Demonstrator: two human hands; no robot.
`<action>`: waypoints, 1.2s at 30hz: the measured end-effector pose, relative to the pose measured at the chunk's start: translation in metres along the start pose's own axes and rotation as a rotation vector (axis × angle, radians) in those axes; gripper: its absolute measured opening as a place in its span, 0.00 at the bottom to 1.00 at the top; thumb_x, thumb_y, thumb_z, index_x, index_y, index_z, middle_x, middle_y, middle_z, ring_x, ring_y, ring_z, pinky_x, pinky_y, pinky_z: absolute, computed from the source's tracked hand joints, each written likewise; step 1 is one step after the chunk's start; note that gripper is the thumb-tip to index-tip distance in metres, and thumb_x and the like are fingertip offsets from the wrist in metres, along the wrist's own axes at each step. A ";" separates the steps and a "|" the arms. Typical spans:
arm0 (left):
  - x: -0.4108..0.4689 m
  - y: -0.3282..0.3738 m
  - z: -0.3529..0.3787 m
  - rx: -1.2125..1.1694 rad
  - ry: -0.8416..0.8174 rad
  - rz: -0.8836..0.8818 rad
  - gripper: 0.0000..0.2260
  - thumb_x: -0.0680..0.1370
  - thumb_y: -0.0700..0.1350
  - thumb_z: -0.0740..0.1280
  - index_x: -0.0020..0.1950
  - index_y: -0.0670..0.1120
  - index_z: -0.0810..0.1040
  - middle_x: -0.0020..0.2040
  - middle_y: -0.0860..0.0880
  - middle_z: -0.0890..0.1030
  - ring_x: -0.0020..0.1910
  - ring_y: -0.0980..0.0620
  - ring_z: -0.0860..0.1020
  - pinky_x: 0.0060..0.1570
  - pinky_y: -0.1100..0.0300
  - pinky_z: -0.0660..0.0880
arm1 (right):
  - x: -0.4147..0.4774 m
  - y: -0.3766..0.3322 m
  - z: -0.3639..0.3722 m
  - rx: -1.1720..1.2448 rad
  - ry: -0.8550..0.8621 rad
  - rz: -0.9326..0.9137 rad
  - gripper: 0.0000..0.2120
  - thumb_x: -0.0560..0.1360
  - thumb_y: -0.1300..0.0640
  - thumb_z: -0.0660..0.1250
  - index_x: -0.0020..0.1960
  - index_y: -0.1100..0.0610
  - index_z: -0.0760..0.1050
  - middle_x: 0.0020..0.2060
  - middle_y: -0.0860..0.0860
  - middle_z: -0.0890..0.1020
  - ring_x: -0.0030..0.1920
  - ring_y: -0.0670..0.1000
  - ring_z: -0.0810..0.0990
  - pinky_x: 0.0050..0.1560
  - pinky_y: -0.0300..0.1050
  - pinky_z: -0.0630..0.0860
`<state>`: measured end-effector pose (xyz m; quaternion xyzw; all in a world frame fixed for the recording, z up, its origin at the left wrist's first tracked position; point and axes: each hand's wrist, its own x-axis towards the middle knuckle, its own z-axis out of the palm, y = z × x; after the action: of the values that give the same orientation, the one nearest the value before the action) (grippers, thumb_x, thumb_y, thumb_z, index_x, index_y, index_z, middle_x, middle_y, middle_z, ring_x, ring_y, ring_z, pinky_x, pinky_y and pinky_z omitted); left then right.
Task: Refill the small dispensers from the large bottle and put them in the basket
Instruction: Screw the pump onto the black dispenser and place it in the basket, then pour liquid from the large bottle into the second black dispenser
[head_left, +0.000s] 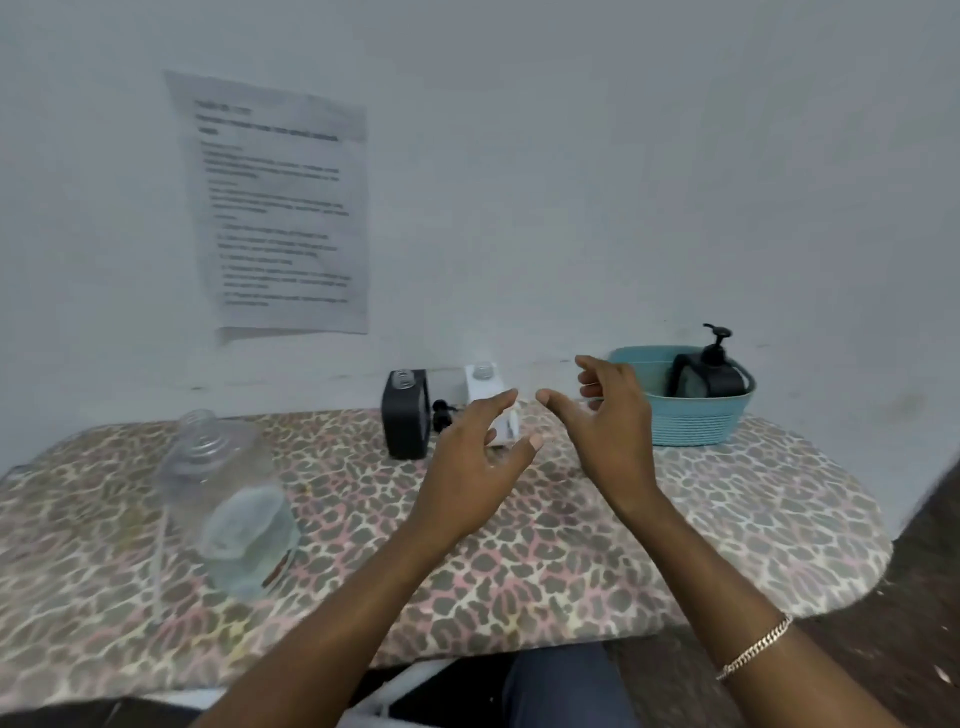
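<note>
A large clear bottle (228, 499), uncapped and partly filled with clear liquid, stands at the left of the leopard-print table (727, 519). A black square dispenser (405, 418) with no pump stands at the back, a black pump head (442, 413) lying beside it. A white dispenser (485, 387), also open-topped, is partly hidden behind my left hand (478, 457). My right hand (608, 421) hovers just right of it. Both hands are empty with fingers spread. A blue basket (685, 423) at the back right holds a black dispenser (714, 371) with its pump on.
A printed sheet (283, 208) is taped to the wall above the table. A thin clear tube (158, 561) lies on the table left of the large bottle. The table's front edge (467, 660) runs near my legs, with dark floor (924, 571) at the right.
</note>
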<state>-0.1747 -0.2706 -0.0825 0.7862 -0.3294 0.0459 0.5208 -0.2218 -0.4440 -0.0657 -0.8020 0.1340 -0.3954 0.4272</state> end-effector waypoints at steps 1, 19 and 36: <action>-0.008 -0.002 -0.010 0.009 0.025 -0.003 0.26 0.80 0.60 0.71 0.77 0.57 0.72 0.73 0.60 0.75 0.70 0.62 0.76 0.67 0.64 0.74 | -0.007 -0.005 0.010 0.015 -0.021 -0.003 0.28 0.73 0.46 0.79 0.70 0.52 0.76 0.56 0.48 0.78 0.54 0.45 0.79 0.53 0.35 0.74; -0.114 -0.028 -0.137 0.514 0.593 0.325 0.11 0.79 0.39 0.73 0.61 0.40 0.81 0.55 0.44 0.82 0.55 0.45 0.81 0.54 0.50 0.81 | -0.060 -0.053 0.158 -0.052 -0.230 -0.054 0.25 0.78 0.46 0.74 0.69 0.54 0.73 0.63 0.49 0.74 0.59 0.50 0.76 0.59 0.46 0.77; -0.117 -0.067 -0.166 0.103 0.731 -0.102 0.30 0.75 0.57 0.77 0.67 0.51 0.62 0.64 0.49 0.67 0.64 0.57 0.71 0.59 0.69 0.72 | -0.045 -0.044 0.215 -0.131 -0.221 0.195 0.34 0.77 0.44 0.74 0.73 0.60 0.66 0.66 0.57 0.76 0.66 0.58 0.76 0.63 0.56 0.78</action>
<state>-0.1833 -0.0584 -0.1089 0.7585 -0.0794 0.3143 0.5653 -0.0955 -0.2686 -0.1231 -0.8499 0.1887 -0.2519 0.4226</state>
